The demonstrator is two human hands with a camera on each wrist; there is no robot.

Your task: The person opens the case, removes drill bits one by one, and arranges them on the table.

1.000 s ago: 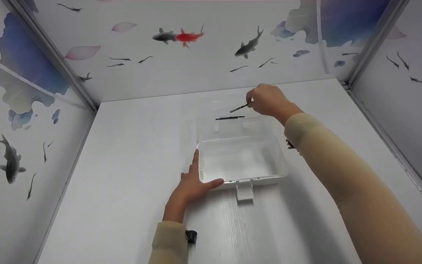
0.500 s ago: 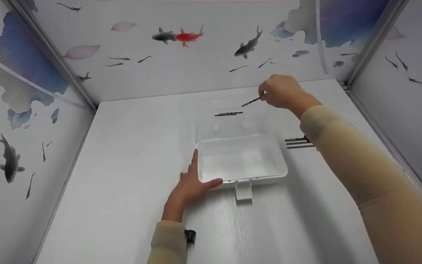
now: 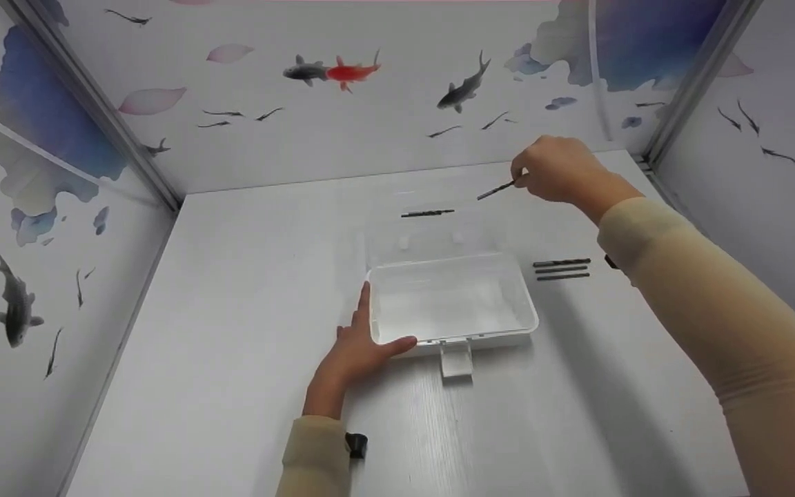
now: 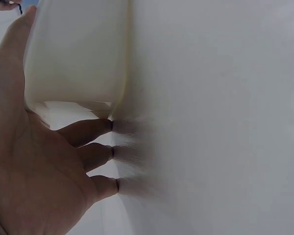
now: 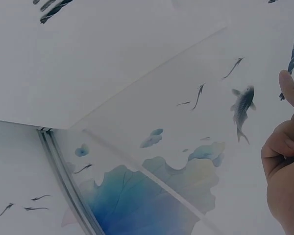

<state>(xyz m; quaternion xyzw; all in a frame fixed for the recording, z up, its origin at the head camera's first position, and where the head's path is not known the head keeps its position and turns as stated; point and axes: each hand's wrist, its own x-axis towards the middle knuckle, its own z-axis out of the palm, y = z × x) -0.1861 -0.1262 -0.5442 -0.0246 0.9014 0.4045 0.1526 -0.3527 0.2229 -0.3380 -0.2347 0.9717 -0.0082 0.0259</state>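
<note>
My right hand point(image 3: 557, 169) pinches a dark drill bit point(image 3: 497, 190) in the air, beyond the box and toward its right. The right wrist view shows the bit's spiral flutes point(image 5: 292, 63) by the thumb. A translucent white plastic box point(image 3: 454, 337) lies with its lid point(image 3: 432, 241) laid back and its latch flap point(image 3: 456, 360) hanging at the front. My left hand point(image 3: 359, 348) rests against the box's front left corner, thumb along the front rim. Its other fingers reach down to the table in the left wrist view. More bits point(image 3: 427, 213) lie at the lid.
Three drill bits point(image 3: 562, 270) lie in parallel right of the box on the white table point(image 3: 246, 331). White panels point(image 3: 397, 131) printed with fish enclose the table at the back and sides. A small black object point(image 3: 356, 445) shows beside the left sleeve.
My right hand has moved right and slightly back with the drill bit, away from the lid. The three bits right of the box have come into view from behind the sleeve. My left hand stays put.
</note>
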